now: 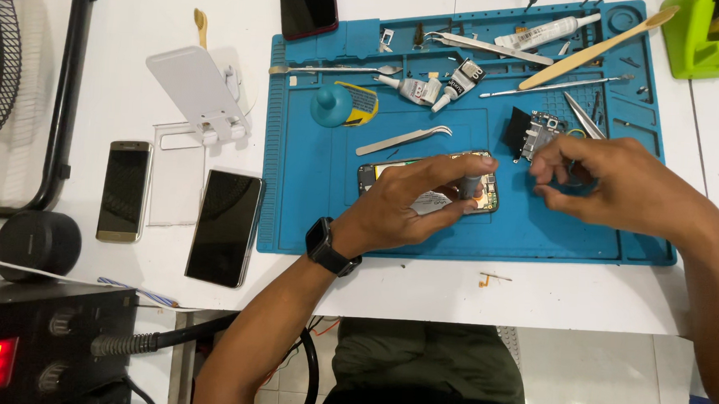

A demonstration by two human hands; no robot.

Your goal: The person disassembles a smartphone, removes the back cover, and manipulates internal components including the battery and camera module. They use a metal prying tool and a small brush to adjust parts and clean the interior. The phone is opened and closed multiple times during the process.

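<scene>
**Head view: opened phone under two hands**

Head camera shows the left hand (404,204) pinching a small grey tube, it seems, over the opened phone (426,189) on the blue mat (311,191). Right hand (602,186) fingers pinch something tiny, unclear. Phone looks light, rigid, fragile inside; hold by its edges.

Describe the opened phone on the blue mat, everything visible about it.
The opened phone lies flat and lengthwise near the middle of the blue mat, its back off. The frame looks dark; inside show a pale battery-like block and orange and green parts at the right end. The left hand rests over its middle and hides much of it, fingers holding a small grey tube-like item down against it. The right hand is off to its right, not touching it. Curved tweezers lie just above it.
</scene>
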